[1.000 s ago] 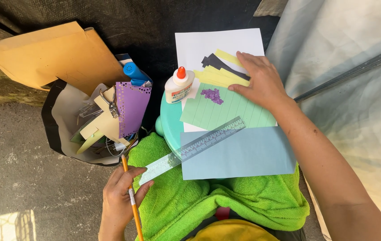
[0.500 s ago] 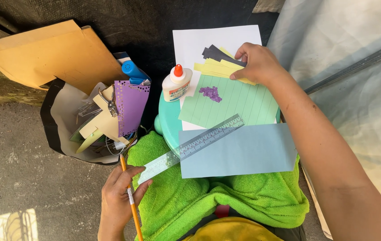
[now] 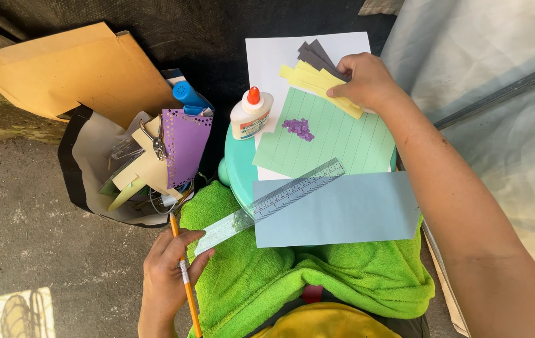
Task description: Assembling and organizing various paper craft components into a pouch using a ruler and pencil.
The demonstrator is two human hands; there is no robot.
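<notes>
**Yellow paper strips, held at the far edge of a lap work surface**

Yellow paper strips (image 3: 317, 84): a small bundle, fanned slightly, lying across the top edge of the green lined sheet (image 3: 330, 141). The right hand (image 3: 364, 81) is closed on their right end, fingers curled over them.

Grey paper strips (image 3: 316, 55): just behind the yellow ones, on the white sheet (image 3: 273, 56), touching or overlapping the yellow bundle.

Purple paper bits (image 3: 298, 128): a little heap on the green lined sheet, apart from the strips.

Glue bottle (image 3: 250, 114): white with an orange cap, lying at the left edge of the white sheet.

Clear ruler (image 3: 267, 205): set at a slant across the blue sheet (image 3: 342, 213), its lower end at the fingertips of the left hand (image 3: 170, 269).

Pencil (image 3: 185, 278): orange, gripped in the left hand, which is closed around it.

Teal round stand (image 3: 239, 169): beneath the sheets, partly covered.

Green towel (image 3: 261, 275): spread over the lap under the stand.

Bag of craft supplies (image 3: 92, 188): left of the stand, holding a purple punched sheet (image 3: 183, 147) and cream paper pieces.

Brown envelope (image 3: 73, 72): behind the bag.
</notes>
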